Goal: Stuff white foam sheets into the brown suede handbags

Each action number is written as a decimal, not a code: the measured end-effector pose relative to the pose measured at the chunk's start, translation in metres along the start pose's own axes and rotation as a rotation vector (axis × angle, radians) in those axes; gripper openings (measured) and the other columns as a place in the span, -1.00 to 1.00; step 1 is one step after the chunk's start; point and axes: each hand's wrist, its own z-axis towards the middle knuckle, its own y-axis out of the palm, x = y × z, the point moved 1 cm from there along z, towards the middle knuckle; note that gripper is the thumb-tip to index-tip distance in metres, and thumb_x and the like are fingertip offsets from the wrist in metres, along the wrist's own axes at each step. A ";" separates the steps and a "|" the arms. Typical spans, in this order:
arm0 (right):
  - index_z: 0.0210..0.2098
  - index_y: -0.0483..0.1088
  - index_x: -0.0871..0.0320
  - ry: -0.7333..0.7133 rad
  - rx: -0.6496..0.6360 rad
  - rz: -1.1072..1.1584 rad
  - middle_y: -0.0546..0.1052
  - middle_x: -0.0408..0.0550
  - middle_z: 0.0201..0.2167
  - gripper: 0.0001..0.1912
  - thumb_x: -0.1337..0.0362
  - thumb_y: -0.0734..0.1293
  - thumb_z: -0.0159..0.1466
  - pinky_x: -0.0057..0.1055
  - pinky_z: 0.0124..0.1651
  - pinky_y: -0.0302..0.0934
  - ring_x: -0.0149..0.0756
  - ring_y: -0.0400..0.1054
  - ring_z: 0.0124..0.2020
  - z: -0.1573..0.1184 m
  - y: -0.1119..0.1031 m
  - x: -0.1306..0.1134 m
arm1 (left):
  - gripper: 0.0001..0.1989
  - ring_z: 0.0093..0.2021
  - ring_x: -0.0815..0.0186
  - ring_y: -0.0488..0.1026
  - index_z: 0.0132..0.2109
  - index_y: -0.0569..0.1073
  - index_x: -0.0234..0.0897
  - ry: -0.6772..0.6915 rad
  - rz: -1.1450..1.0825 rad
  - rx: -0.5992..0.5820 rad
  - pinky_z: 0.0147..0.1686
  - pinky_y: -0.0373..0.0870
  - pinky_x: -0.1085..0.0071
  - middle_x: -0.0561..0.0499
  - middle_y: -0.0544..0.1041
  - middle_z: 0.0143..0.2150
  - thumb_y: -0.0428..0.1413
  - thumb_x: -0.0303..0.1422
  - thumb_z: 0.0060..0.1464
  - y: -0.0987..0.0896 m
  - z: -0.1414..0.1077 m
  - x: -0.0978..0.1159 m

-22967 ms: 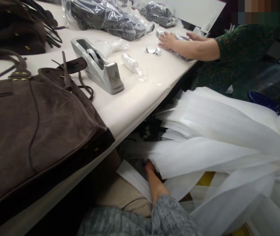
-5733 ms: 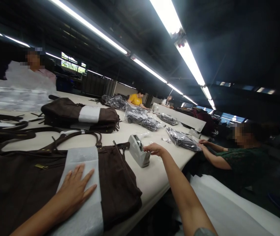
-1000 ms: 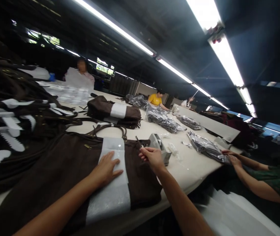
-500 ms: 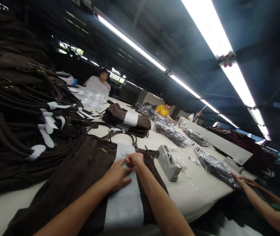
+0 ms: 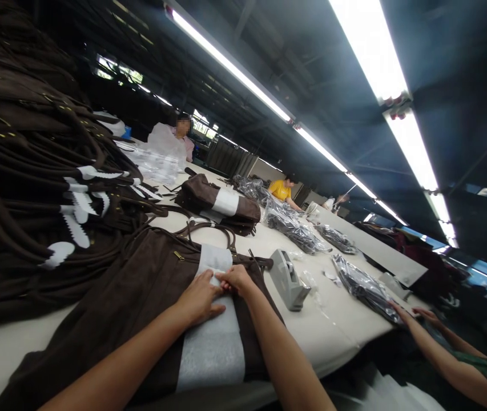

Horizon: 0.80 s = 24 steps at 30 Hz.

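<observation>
A dark brown bag (image 5: pixel 136 279) lies flat in front of me, its handles stretching toward the far side. Around its middle runs a whitish wrapping strip (image 5: pixel 212 357). My left hand (image 5: pixel 200 297) rests on this strip, fingers extended and thumb spread away from them. Close beside its fingertips, my right hand (image 5: pixel 235 278) is closed in a pinch at the strip's surface. Whatever the pinch holds, if anything, is too small to make out. A grey tape dispenser (image 5: pixel 288 281) stands just right of the bag.
Brown bags are piled high at left (image 5: pixel 16 165), with white-wrapped handles. Another banded bag (image 5: pixel 247 212) lies beyond mine. Plastic-covered bags (image 5: pixel 292 228) line the pale table (image 5: pixel 329 337). A co-worker's hands (image 5: pixel 401 314) touch one (image 5: pixel 365 288) at right; other people work farther back.
The view has shifted slightly, so things sit a little further left and higher. Both my hands stay on the strip, nearly in place. The co-worker's farther hand at right has shifted a little.
</observation>
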 end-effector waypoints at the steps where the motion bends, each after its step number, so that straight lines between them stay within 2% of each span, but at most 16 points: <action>1: -0.59 0.30 0.17 0.005 0.006 -0.024 0.37 -0.22 -0.80 -0.61 0.17 0.57 0.03 -0.57 -0.73 -0.02 -0.48 0.16 -0.77 -0.006 -0.001 0.001 | -0.54 0.26 -0.09 0.24 0.08 0.54 -0.11 -0.004 0.003 -0.001 0.29 0.13 0.06 -0.22 0.36 0.17 0.19 -0.14 0.02 0.000 0.000 0.000; 4: -0.61 0.31 0.16 -0.002 0.037 -0.086 0.40 -0.20 -0.79 -0.64 0.24 0.58 -0.02 -0.56 -0.71 -0.01 -0.45 0.20 -0.76 -0.021 -0.018 0.003 | -0.56 0.23 -0.08 0.28 0.06 0.55 -0.09 -0.015 0.016 -0.007 0.27 0.17 0.10 -0.22 0.34 0.18 0.18 -0.14 0.02 -0.003 -0.001 0.001; 6: -0.56 0.35 0.16 -0.032 0.126 -0.103 0.45 -0.16 -0.73 -0.72 0.24 0.53 0.06 -0.55 -0.66 0.07 -0.41 0.29 -0.71 -0.027 -0.048 0.002 | -0.53 0.23 -0.08 0.29 0.09 0.54 -0.12 -0.017 0.025 -0.019 0.27 0.16 0.12 -0.25 0.30 0.21 0.16 -0.11 0.04 -0.004 -0.001 0.002; 8: -0.44 0.39 0.15 -0.057 0.290 -0.108 0.54 -0.11 -0.59 -0.82 0.20 0.40 0.23 -0.54 -0.54 0.19 -0.38 0.40 -0.58 -0.029 -0.096 0.000 | -0.49 0.25 -0.09 0.27 0.12 0.51 -0.17 -0.013 0.036 -0.033 0.29 0.14 0.12 -0.29 0.28 0.24 0.14 -0.10 0.05 -0.003 0.001 0.001; 11: -0.30 0.43 0.14 -0.012 0.530 -0.128 0.59 -0.03 -0.36 -0.81 0.20 0.24 0.35 -0.51 -0.30 0.28 -0.33 0.49 -0.29 -0.033 -0.178 0.007 | -0.45 0.26 -0.10 0.25 0.14 0.50 -0.22 0.005 0.067 -0.040 0.29 0.13 0.12 -0.32 0.27 0.24 0.09 -0.06 0.06 0.004 0.006 -0.007; 13: -0.34 0.46 0.18 0.084 0.578 -0.145 0.58 0.02 -0.36 -0.81 0.22 0.29 0.32 -0.46 -0.24 0.28 -0.27 0.48 -0.23 -0.039 -0.223 0.019 | -0.44 0.26 -0.10 0.27 0.12 0.52 -0.19 0.022 0.089 -0.019 0.29 0.15 0.12 -0.28 0.30 0.23 0.06 -0.02 0.06 0.013 0.012 -0.018; 15: -0.43 0.47 0.23 0.187 0.529 -0.134 0.57 0.04 -0.42 -0.79 0.22 0.37 0.26 -0.42 -0.25 0.29 -0.25 0.46 -0.29 -0.045 -0.250 0.034 | -0.47 0.23 -0.10 0.30 0.08 0.55 -0.13 0.031 0.097 0.026 0.28 0.18 0.11 -0.20 0.34 0.20 0.06 0.00 0.05 0.021 0.019 -0.029; 17: -0.47 0.49 0.25 0.253 0.436 -0.098 0.54 -0.01 -0.48 -0.76 0.20 0.39 0.24 -0.40 -0.28 0.30 -0.32 0.42 -0.39 -0.047 -0.261 0.047 | -0.51 0.21 -0.09 0.33 0.04 0.57 -0.07 0.031 0.103 0.062 0.27 0.20 0.10 -0.14 0.37 0.17 0.06 -0.01 0.04 0.027 0.025 -0.037; 20: -0.47 0.51 0.23 0.274 0.329 -0.049 0.50 -0.11 -0.51 -0.79 0.21 0.43 0.20 -0.41 -0.28 0.30 -0.42 0.33 -0.47 -0.042 -0.261 0.061 | -0.50 0.24 -0.09 0.31 0.05 0.56 -0.04 0.018 0.111 0.031 0.25 0.24 0.10 -0.13 0.35 0.20 0.06 0.00 0.01 0.028 0.027 -0.040; 24: -0.52 0.48 0.22 0.233 0.313 -0.008 0.47 -0.16 -0.55 -0.84 0.29 0.49 0.09 -0.41 -0.28 0.27 -0.44 0.29 -0.49 -0.034 -0.259 0.068 | -0.44 0.27 -0.09 0.28 0.07 0.54 -0.06 0.004 0.110 0.008 0.26 0.21 0.11 -0.19 0.30 0.24 0.03 0.02 -0.01 0.025 0.024 -0.038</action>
